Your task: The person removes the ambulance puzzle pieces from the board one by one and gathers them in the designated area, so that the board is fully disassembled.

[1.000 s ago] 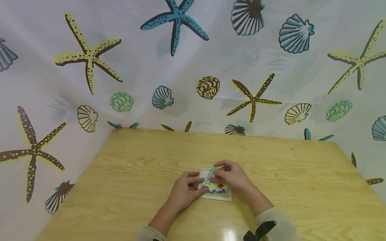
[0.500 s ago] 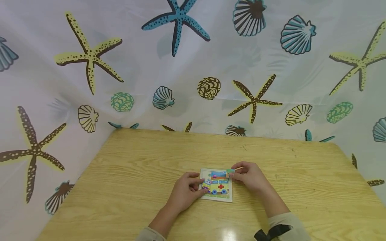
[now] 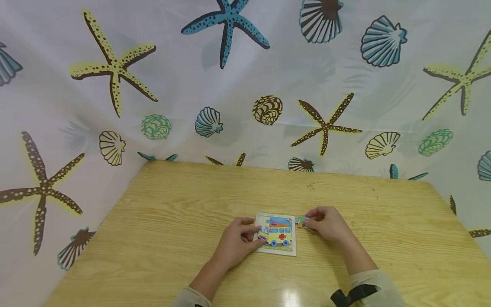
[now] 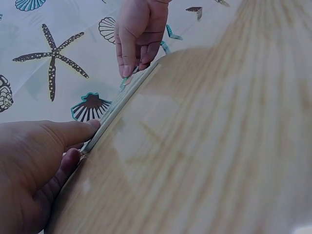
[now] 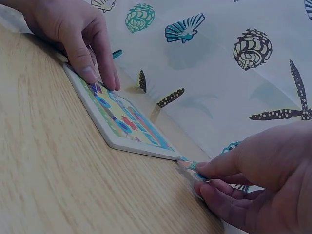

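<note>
A small square jigsaw puzzle [image 3: 280,237] with a white frame lies flat on the table. Its picture shows a yellow ambulance with a red cross and blue wheels, and pale backing shows at its upper left corner. My left hand [image 3: 235,242] holds the left side of the frame, thumb and fingers at the edge in the right wrist view. Just off the frame's right side, my right hand [image 3: 329,224] pinches a green, blue and orange puzzle piece [image 5: 189,165] between thumb and fingers. The fingers partly cover that piece.
The wood-grain table [image 3: 184,196] extends around the puzzle on all sides. Behind it and at both sides hangs a white cloth [image 3: 238,85] printed with starfish and shells. A black strap [image 3: 354,294] sits around the right sleeve.
My right hand has moved right with the puzzle piece, from above the puzzle's upper part to beside its right edge, uncovering the picture. My left hand stays at the frame.
</note>
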`<action>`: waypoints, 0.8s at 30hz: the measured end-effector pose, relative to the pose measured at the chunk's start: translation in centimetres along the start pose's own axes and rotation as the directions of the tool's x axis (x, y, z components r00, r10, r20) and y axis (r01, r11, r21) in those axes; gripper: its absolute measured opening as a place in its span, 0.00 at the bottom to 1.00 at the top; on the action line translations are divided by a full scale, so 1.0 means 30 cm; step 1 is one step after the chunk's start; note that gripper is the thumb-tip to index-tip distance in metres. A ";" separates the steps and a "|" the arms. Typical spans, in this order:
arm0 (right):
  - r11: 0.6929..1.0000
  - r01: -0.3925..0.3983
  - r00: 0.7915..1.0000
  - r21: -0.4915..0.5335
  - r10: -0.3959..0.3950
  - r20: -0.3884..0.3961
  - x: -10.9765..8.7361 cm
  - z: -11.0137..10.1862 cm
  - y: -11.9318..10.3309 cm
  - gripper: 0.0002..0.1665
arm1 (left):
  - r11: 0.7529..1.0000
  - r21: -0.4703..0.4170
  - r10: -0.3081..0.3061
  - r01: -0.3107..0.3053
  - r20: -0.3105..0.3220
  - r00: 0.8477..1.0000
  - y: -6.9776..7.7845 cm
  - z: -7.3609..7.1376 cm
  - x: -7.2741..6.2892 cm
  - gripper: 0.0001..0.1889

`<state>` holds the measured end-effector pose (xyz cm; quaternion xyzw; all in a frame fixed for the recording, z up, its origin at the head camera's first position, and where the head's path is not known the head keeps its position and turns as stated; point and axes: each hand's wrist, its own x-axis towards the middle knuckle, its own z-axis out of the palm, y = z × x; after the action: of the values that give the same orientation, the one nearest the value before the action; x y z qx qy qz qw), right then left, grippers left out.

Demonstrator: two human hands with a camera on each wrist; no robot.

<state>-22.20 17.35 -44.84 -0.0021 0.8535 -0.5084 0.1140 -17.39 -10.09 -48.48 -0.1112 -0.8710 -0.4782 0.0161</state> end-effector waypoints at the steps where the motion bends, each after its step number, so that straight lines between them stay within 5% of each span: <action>1: 1.000 -0.003 1.000 -0.012 0.003 -0.005 -0.002 0.000 -0.001 0.11 | 1.000 -0.005 0.000 0.000 0.000 1.000 0.000 0.003 -0.001 0.20; 12: 0.956 -0.003 0.996 -0.293 -0.025 -0.091 -0.032 -0.018 0.018 0.09 | 1.000 -0.007 0.021 -0.021 0.035 0.999 0.008 0.020 -0.014 0.19; 24: 0.994 0.058 0.998 -0.094 -0.057 0.019 0.017 -0.048 0.008 0.19 | 0.999 0.021 0.040 -0.040 0.000 0.999 0.005 0.005 -0.004 0.19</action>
<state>-22.96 18.64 -44.48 -0.0363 0.8752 -0.4705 0.1061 -17.22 -9.92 -48.44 -0.1283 -0.8735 -0.4688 0.0271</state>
